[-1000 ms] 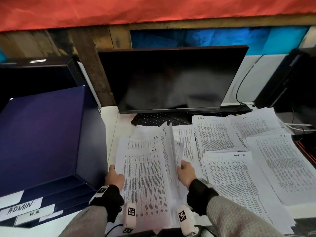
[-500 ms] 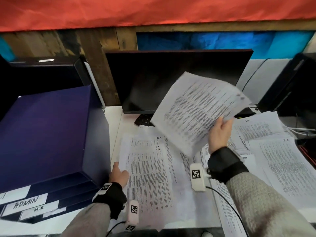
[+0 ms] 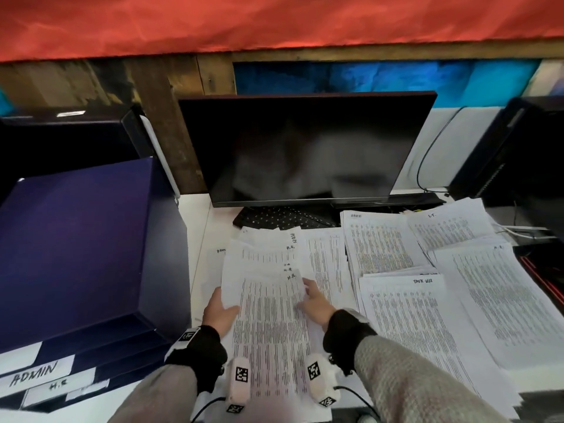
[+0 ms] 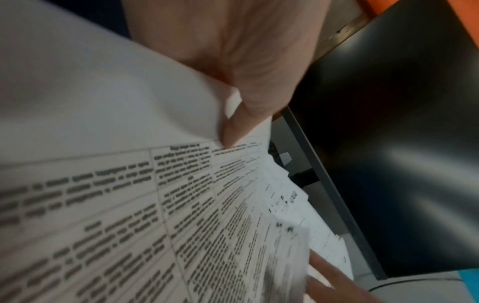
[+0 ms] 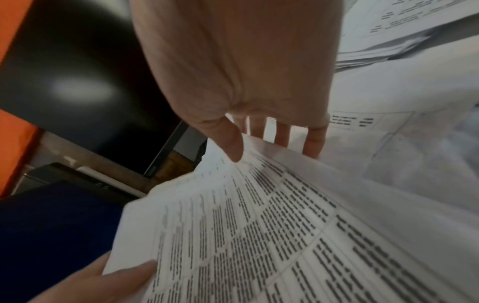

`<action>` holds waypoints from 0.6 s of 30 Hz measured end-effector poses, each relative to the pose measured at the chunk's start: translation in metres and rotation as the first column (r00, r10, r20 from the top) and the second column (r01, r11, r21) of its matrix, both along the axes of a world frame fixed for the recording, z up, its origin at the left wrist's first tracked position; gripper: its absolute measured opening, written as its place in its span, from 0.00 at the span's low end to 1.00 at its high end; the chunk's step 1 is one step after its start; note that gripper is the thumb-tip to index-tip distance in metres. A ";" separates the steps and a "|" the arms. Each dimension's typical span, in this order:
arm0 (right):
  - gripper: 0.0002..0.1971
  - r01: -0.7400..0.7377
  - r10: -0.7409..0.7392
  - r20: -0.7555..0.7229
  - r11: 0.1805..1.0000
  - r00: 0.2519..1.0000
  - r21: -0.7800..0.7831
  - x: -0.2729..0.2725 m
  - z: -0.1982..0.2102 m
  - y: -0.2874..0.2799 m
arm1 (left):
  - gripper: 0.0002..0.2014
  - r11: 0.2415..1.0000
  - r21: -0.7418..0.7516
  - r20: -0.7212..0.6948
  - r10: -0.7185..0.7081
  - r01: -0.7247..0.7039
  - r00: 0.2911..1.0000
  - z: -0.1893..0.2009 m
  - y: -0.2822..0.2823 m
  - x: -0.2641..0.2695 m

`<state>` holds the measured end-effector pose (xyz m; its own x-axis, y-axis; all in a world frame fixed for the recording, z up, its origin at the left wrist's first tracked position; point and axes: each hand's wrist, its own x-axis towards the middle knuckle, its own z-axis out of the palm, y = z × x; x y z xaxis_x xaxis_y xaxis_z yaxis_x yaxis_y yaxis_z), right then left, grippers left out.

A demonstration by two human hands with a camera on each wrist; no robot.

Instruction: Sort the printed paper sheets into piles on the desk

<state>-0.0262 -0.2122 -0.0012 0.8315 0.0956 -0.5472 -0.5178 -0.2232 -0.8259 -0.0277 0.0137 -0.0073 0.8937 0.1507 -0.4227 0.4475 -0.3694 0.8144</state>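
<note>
Left hand (image 3: 220, 312) and right hand (image 3: 315, 304) each pinch the top sheet's (image 3: 270, 325) edges.

The head camera is looking forward and down over the desk (image 3: 195, 227) from above. Each wrist camera is peering close along its hand: left hand (image 4: 241, 53), right hand (image 5: 238, 61). All three are sharing the held printed sheet (image 3: 268, 325) and the monitor (image 3: 305, 148).

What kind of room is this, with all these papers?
Probably an office desk. There is a dark monitor with a keyboard under it, piles of printed sheets, and blue file boxes labelled ADMIN and H.R.
</note>
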 end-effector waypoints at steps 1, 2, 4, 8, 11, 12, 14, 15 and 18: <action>0.36 0.073 -0.073 0.014 0.997 0.997 -0.001 0.000 0.003 -0.003 | 0.23 1.000 -0.014 0.049 -0.001 0.001 0.999 0.003 0.000 0.002; 0.40 0.149 -0.149 0.027 0.989 0.989 -0.010 0.000 0.006 -0.008 | 0.21 0.999 -0.039 0.086 0.005 -0.001 0.996 0.012 -0.001 0.003; 0.48 0.243 -0.244 0.016 0.969 0.970 0.056 -0.001 0.014 -0.021 | 0.20 0.993 -0.117 0.160 -0.001 0.020 0.987 0.034 -0.001 0.007; 0.44 0.180 -0.184 -0.010 0.945 0.983 0.272 0.003 0.057 -0.040 | 0.20 0.957 -0.279 0.277 0.004 0.076 0.961 0.081 -0.002 0.019; 0.29 0.103 -0.162 0.098 0.890 0.982 0.444 0.014 0.093 -0.041 | 0.16 0.945 -0.316 0.399 0.055 0.081 0.915 0.116 -0.019 0.020; 0.29 0.141 -0.224 0.127 0.873 0.966 0.467 0.017 0.103 -0.038 | 0.15 0.953 -0.298 0.454 0.085 0.061 0.887 0.125 -0.027 0.020; 0.23 0.219 -0.352 0.224 0.859 0.909 0.463 0.020 0.119 -0.030 | 0.15 0.969 -0.245 0.559 0.147 -0.006 0.816 0.136 -0.041 0.017; 0.17 0.224 -0.381 0.284 0.859 0.880 0.460 0.020 0.125 -0.025 | 0.17 0.975 -0.221 0.595 0.157 -0.027 0.788 0.138 -0.048 0.014; 0.13 0.209 -0.397 0.359 0.862 0.845 0.461 0.014 0.127 -0.015 | 0.19 0.986 -0.150 0.621 0.148 -0.068 0.770 0.130 -0.061 0.004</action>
<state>-0.0121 -0.2275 0.1259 0.9919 -0.0758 -0.1015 -0.0773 0.2732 -0.9589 -0.0235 -0.0473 0.1231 0.9458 0.2499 0.2073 -0.1474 -0.2386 0.9599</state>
